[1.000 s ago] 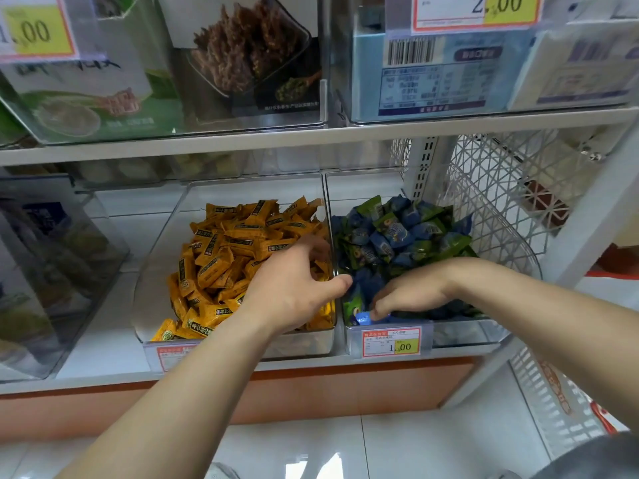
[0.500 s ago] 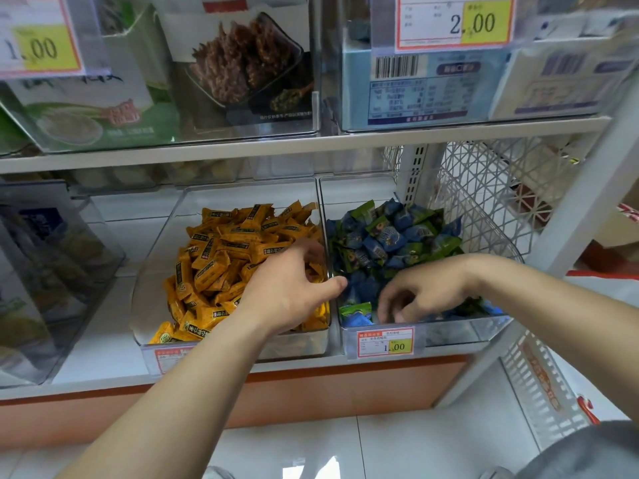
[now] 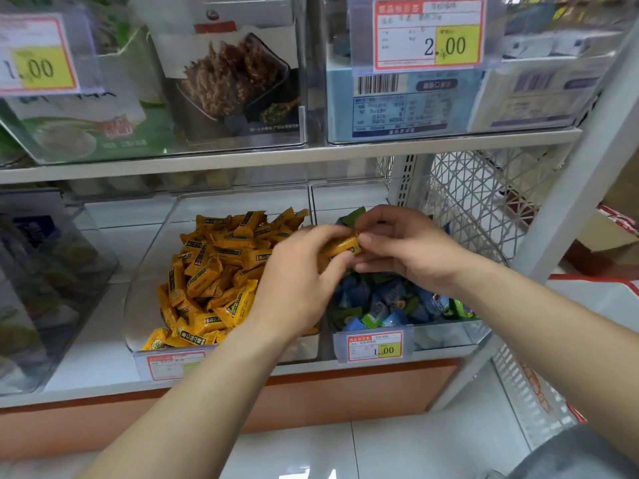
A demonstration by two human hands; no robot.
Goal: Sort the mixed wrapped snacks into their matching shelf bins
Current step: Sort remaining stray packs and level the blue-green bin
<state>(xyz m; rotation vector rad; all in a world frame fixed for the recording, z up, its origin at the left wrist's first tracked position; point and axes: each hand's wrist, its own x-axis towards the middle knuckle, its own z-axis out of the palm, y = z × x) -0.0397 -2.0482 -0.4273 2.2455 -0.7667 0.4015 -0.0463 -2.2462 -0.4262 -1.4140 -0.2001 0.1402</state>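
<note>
Between left hand (image 3: 297, 281) and right hand (image 3: 411, 250), one yellow wrapped snack (image 3: 342, 245) is held; each hand pinches an end.

Entry is from the front edge, under the upper shelf (image 3: 242, 159). The yellow snacks' bin (image 3: 148, 288) has bare floor at its back; the wire basket (image 3: 484, 209) blocks the right edge.
</note>
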